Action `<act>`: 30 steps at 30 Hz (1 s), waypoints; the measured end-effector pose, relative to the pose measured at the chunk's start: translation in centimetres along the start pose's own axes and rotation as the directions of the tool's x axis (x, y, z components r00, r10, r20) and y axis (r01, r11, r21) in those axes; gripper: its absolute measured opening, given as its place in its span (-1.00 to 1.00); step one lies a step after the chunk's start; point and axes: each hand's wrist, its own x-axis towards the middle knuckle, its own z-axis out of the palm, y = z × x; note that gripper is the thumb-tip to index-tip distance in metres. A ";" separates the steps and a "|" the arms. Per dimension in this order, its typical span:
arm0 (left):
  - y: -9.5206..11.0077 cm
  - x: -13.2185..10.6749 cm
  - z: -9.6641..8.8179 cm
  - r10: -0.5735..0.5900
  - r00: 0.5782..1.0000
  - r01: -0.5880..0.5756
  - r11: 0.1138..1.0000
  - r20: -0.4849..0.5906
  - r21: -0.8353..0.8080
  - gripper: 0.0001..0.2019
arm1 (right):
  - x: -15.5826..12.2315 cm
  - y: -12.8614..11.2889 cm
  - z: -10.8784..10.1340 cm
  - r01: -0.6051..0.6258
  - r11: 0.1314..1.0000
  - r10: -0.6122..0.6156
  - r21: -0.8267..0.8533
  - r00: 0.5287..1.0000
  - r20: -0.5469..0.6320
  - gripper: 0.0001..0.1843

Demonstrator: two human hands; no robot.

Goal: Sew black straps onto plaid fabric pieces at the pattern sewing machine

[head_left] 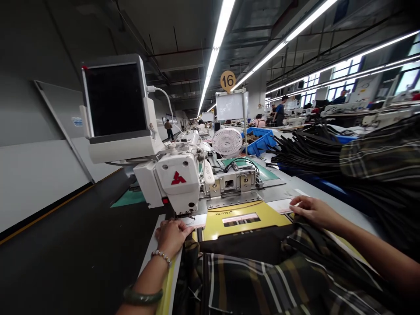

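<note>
A dark plaid garment piece (249,280) lies across the front of a white sewing machine (179,177) with a red logo. Over its far edge sits a yellow template (215,225) with a rectangular window, through which plaid stripes show. My left hand (171,238), with beads and a bangle at the wrist, is closed at the cloth's left edge, just below the needle area; its fingertips are partly hidden. My right hand (310,211) pinches the cloth's upper right corner beside the template.
A screen (114,98) stands above the machine at left. Behind the template are a metal clamp (229,181) and a white fan (227,141). Dark straps (305,146) and more plaid cloth (380,153) are piled at right near a blue crate (260,141). Other people work farther back.
</note>
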 end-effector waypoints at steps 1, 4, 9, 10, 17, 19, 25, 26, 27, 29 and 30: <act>0.0 0.1 0.1 0.004 1.000 -0.004 1.000 -0.003 0.002 -0.77 | 0.1 -0.1 0.2 -0.020 0.999 0.020 -0.038 1.000 -0.021 -0.61; -0.2 0.3 0.3 0.014 1.000 -0.014 1.000 -0.012 0.009 -0.76 | 0.5 0.0 0.5 -0.060 0.995 0.056 -0.078 0.997 -0.055 -0.67; -0.2 0.3 0.3 0.015 1.000 -0.015 1.000 -0.023 0.017 -0.76 | 0.6 0.3 0.1 -0.102 0.992 0.103 -0.072 0.995 0.011 -0.71; -0.2 0.3 0.3 0.013 1.000 -0.012 1.000 -0.023 0.017 -0.76 | 0.6 0.1 0.0 -0.103 0.990 0.105 -0.094 0.994 0.014 -0.71; 0.2 0.0 -0.1 0.008 1.000 -0.008 1.000 -0.009 0.011 -0.76 | 0.7 -1.3 0.3 -0.075 0.965 0.071 -0.252 0.997 -0.026 -0.75; 0.3 0.0 -0.2 0.008 1.000 -0.008 1.000 -0.001 0.010 -0.76 | 0.8 -1.0 0.5 -0.075 0.967 0.069 -0.244 0.997 -0.034 -0.76; 0.3 0.0 -0.3 0.007 1.000 -0.007 1.000 0.013 0.006 -0.76 | 1.3 -0.5 1.2 -0.034 0.964 0.011 -0.265 0.996 -0.088 -0.79; 0.3 0.0 -0.3 0.007 1.000 -0.007 1.000 0.015 0.005 -0.76 | 1.4 -0.5 1.2 -0.035 0.960 0.007 -0.277 0.995 -0.101 -0.80; 0.3 -0.1 -0.3 0.007 1.000 -0.007 1.000 0.017 0.004 -0.77 | 1.4 -0.6 1.3 -0.039 0.958 0.006 -0.286 0.994 -0.113 -0.81; 0.3 -0.1 -0.3 0.001 1.000 -0.001 1.000 0.019 0.000 -0.77 | 1.5 -0.7 1.4 -0.043 0.955 0.005 -0.295 0.992 -0.129 -0.82; 0.3 -0.1 -0.3 -0.003 1.000 0.003 1.000 0.019 -0.003 -0.76 | 1.6 -0.7 1.4 -0.044 0.953 0.004 -0.299 0.991 -0.132 -0.82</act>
